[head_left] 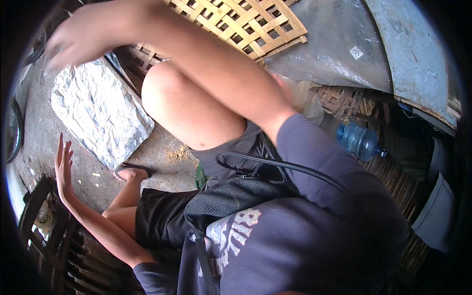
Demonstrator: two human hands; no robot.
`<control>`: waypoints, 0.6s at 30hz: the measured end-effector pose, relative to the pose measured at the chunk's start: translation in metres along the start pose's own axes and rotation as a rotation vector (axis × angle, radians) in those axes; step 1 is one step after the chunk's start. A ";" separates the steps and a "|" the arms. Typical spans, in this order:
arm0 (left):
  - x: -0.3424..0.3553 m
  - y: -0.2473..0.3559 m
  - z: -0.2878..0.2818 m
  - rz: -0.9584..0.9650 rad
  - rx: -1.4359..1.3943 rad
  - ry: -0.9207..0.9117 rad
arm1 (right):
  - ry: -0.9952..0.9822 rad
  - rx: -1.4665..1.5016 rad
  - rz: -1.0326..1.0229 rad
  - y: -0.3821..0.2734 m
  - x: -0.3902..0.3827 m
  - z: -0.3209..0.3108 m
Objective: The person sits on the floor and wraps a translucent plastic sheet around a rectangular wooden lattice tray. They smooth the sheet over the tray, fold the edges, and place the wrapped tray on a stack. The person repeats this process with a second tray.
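Note:
A crumpled silver foil sheet (pixel 101 110) lies flat on the grey floor in front of my legs. My left hand (pixel 63 164) is raised beside the sheet's near left edge, with fingers stretched out and nothing in them. My right arm reaches across over my bent knee, and my right hand (pixel 93 32) hovers above the far end of the foil. Motion blurs that hand, but its fingers look extended, and I see no object in it.
A woven bamboo lattice (pixel 255 24) stands beyond my knee, next to clear plastic sheeting (pixel 334 44). At right, a blue water bottle (pixel 359 140) lies on slats. Dark wooden slats (pixel 64 246) are at lower left. Yellowish crumbs (pixel 179 153) dot the floor. A wheel (pixel 17 130) shows at the left edge.

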State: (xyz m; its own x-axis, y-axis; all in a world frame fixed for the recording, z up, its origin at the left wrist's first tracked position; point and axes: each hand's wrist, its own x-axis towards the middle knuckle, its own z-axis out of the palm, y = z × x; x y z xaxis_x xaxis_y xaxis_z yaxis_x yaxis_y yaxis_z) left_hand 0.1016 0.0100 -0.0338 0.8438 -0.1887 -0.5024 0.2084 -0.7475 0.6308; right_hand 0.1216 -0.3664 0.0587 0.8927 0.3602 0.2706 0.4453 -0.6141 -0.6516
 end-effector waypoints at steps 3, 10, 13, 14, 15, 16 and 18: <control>0.008 0.007 0.002 0.013 -0.017 -0.044 | -0.060 0.025 0.265 0.055 -0.098 -0.026; 0.017 0.004 0.011 0.114 -0.063 -0.026 | 0.361 -0.457 0.750 0.174 -0.298 -0.062; 0.030 0.005 0.022 0.093 -0.065 -0.076 | 0.685 -0.588 0.775 0.206 -0.338 -0.103; 0.028 0.005 0.021 0.085 -0.051 -0.074 | 0.576 -0.699 0.968 0.204 -0.332 -0.112; 0.020 0.013 0.025 0.074 -0.053 -0.047 | 0.561 -0.803 0.995 0.201 -0.325 -0.117; 0.029 -0.005 0.022 0.142 -0.099 -0.071 | 0.546 -0.908 1.022 0.199 -0.317 -0.121; 0.028 -0.002 0.029 0.118 -0.131 -0.060 | 0.483 -0.767 1.171 0.203 -0.316 -0.135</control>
State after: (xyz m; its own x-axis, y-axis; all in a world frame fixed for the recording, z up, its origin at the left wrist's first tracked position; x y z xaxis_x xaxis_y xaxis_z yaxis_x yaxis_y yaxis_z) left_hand 0.1105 -0.0123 -0.0657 0.8360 -0.3111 -0.4519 0.1752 -0.6292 0.7573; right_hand -0.0605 -0.7000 -0.0632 0.6284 -0.7587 0.1718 -0.7380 -0.6513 -0.1768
